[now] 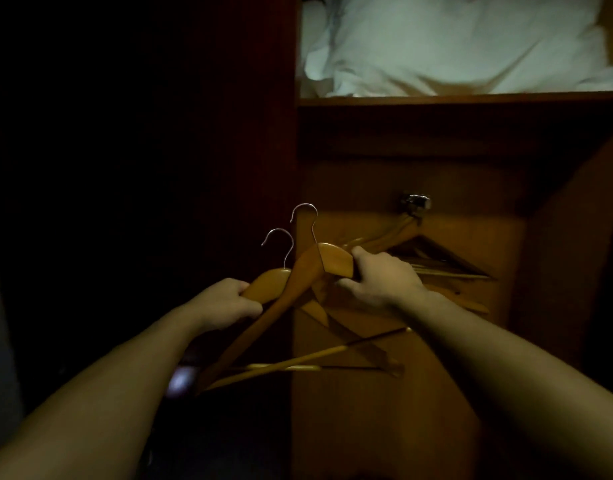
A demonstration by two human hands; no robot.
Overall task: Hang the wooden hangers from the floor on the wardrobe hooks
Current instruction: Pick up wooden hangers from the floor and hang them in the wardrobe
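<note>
Dim wardrobe (402, 209) — left hand (225, 303), right hand (378, 275) grip wooden hangers (298, 275).

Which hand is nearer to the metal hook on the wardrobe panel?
Right. The right hand is just below and left of the metal hook; the left hand is lower and much farther left.

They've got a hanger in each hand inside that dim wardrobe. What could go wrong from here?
1. The left hanger, gripped by the left hand, crosses the right hanger in the right hand, so they might tangle when separated.
2. The wardrobe hook already carries hung hangers; adding another could knock one loose.
3. In this dim light the hook may be missed.
</note>
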